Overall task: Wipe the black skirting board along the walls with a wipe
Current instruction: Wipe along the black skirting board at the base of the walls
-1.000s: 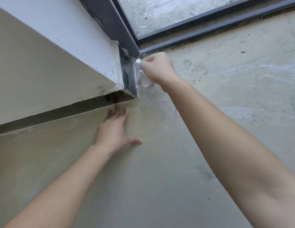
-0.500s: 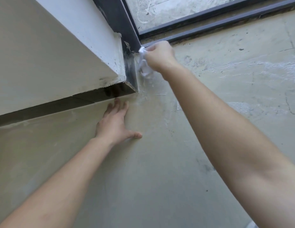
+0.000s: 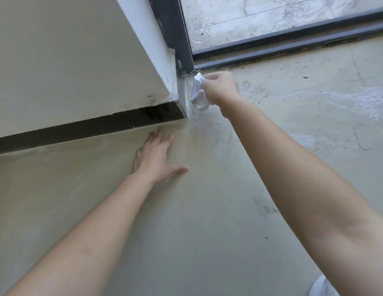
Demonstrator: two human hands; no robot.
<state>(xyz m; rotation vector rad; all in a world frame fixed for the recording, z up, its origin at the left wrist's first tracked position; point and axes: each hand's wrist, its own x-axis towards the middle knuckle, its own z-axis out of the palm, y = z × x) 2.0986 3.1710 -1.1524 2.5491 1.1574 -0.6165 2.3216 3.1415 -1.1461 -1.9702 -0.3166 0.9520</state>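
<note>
A black skirting board point(image 3: 83, 130) runs along the foot of the pale wall and turns a corner onto a short end face point(image 3: 183, 95). My right hand point(image 3: 221, 89) is shut on a crumpled white wipe point(image 3: 198, 97), which is pressed against that short end face near the floor. My left hand point(image 3: 157, 155) lies flat on the floor with its fingers spread, fingertips just short of the long black strip.
A dark door frame point(image 3: 177, 33) rises behind the wall corner, with dark floor rails point(image 3: 293, 47) running right. The concrete floor point(image 3: 207, 210) is smeared with white dust patches on the right. A white shoe tip point(image 3: 321, 286) shows at the bottom right.
My right hand slid the wipe up the short end face towards the door frame, then back down a little. My left hand stays planted on the floor.
</note>
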